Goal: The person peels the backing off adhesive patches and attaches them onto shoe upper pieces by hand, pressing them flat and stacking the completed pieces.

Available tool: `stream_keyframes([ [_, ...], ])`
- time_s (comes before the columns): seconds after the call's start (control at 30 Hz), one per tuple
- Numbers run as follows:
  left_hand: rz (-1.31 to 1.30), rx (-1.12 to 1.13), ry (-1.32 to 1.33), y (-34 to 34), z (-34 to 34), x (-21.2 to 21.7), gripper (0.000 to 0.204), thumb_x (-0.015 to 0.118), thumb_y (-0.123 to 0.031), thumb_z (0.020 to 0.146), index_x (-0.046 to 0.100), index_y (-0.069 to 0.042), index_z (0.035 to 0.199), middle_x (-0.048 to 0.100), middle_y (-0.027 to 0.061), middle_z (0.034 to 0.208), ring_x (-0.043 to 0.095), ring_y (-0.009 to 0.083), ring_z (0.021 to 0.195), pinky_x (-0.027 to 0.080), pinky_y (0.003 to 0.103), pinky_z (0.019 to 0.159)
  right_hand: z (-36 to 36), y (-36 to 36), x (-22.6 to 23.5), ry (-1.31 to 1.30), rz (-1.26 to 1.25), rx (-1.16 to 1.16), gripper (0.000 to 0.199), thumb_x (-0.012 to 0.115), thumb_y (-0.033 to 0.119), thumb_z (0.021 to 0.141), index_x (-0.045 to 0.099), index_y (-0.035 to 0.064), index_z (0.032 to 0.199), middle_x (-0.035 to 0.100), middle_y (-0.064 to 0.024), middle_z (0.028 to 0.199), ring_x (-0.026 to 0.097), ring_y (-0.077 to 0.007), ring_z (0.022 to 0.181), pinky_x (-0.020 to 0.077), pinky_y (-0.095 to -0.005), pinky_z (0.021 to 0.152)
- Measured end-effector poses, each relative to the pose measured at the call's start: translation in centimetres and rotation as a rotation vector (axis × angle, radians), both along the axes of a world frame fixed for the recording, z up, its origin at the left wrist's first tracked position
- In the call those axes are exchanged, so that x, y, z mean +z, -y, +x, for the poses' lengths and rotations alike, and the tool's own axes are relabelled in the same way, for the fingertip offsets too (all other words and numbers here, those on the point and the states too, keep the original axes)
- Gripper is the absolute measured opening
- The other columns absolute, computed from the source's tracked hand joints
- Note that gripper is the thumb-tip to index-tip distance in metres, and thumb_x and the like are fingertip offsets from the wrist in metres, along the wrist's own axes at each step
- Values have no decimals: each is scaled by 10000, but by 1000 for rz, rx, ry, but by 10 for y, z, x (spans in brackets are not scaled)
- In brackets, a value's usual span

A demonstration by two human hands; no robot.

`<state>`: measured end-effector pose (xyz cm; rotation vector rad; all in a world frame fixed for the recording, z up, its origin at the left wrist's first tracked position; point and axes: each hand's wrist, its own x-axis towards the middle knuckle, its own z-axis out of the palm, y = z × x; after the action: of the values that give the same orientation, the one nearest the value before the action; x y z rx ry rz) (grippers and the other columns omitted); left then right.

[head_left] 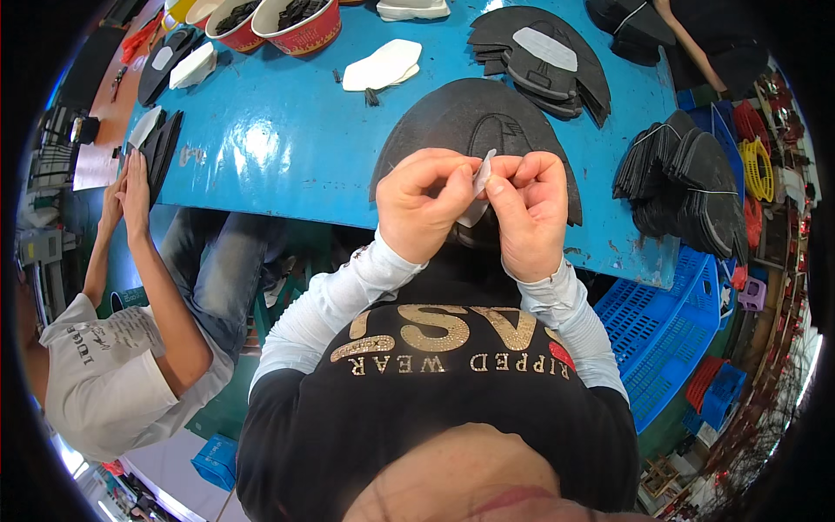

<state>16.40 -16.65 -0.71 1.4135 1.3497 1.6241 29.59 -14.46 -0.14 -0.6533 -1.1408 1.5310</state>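
My left hand [424,202] and my right hand [532,213] meet in front of my chest at the table's near edge. Both are closed, thumbs and fingertips pinching a small thin white slip [477,211] between them; part of it is hidden by the fingers. Just beyond my hands lies a black half-round flat piece [426,122] with a curved line pressed into it. Farther back rests a stack of white shaped sheets [383,66], a small dark strip [372,97] beside it.
Black cut pieces with a white patch [545,48] lie at the back right of the blue table [287,165]. Tied black stacks [678,174] sit at the right edge, above blue crates [661,331]. Red tubs [300,33] hold dark bits. A co-worker's hands [130,193] work at left.
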Motion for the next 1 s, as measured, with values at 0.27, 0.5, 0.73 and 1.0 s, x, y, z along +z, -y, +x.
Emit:
stream_keyframes([
  [0.27, -79, -313, 326, 3, -4, -5, 87, 594, -3, 887, 556, 20, 963, 536, 44, 962, 526, 91, 804, 433, 202, 686, 4, -1, 2, 31, -11, 11, 257, 529, -63, 882, 335, 59, 997, 534, -86, 944, 525, -99, 822, 453, -231, 739],
  [0.5, -33, -331, 240, 0, -13, -7, 40, 557, -15, 913, 561, 21, 930, 558, 66, 956, 520, 106, 811, 432, 228, 730, 3, -4, 1, -56, -79, 109, 243, 532, -37, 887, 344, 64, 1003, 540, -79, 922, 528, -109, 817, 455, -240, 730],
  [0.73, -19, -286, 291, 0, -13, -6, 33, 606, -22, 875, 586, 3, 873, 571, 75, 891, 570, 143, 767, 460, 254, 665, 1, -3, 9, 0, -116, 62, 234, 518, -43, 879, 352, 51, 1015, 548, -86, 898, 540, -109, 799, 470, -244, 703],
  [1.0, 148, -174, -5, 0, -16, -6, 60, 645, -2, 817, 593, -22, 837, 587, 79, 820, 575, 213, 748, 465, 304, 665, -3, -3, 11, 51, -155, 83, 231, 521, -32, 885, 357, 46, 1029, 555, -82, 893, 551, -104, 790, 482, -246, 710],
])
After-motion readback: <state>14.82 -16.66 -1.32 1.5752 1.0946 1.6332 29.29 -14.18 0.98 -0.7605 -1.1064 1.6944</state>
